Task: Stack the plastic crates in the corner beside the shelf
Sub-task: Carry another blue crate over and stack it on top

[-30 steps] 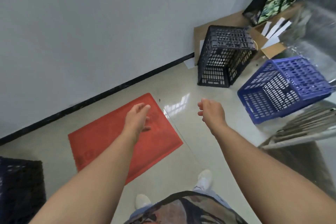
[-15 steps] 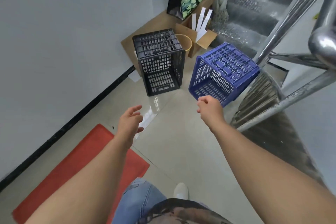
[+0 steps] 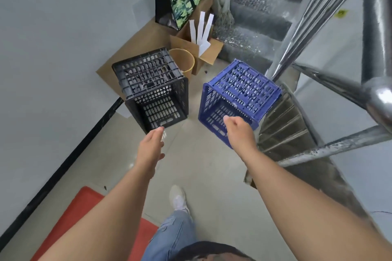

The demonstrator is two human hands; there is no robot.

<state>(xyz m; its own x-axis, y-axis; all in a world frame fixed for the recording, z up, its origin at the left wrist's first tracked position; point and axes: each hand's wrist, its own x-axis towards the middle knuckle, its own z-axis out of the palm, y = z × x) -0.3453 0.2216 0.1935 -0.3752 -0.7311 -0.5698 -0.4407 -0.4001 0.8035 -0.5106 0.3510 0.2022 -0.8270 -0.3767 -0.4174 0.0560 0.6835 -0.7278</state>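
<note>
**At the foot of the stairs: two crates on the floor, both hands extended**

On the pale tiled floor [image 3: 203, 176], bounded to the left by a grey wall with a black skirting strip, a red mat [image 3: 84, 214] lies near the person's feet. Concrete stairs [image 3: 254, 17] with a metal railing [image 3: 301, 34] rise at the right.

The left hand [image 3: 151, 144] is open, fingers loosely extended, holding nothing; its fingertips reach the lower edge of the black crate [image 3: 154, 89]. Whether they touch it cannot be told. The right hand [image 3: 238, 131] is loosely curled and overlaps the near lower edge of the blue crate [image 3: 237, 99]; a grip cannot be confirmed.

Both crates lie on their sides, apart from one another. The black crate is near the wall, in front of a cardboard box [image 3: 197, 48] and a tan bucket [image 3: 183, 60]. The blue crate lies beside the stair foot.
</note>
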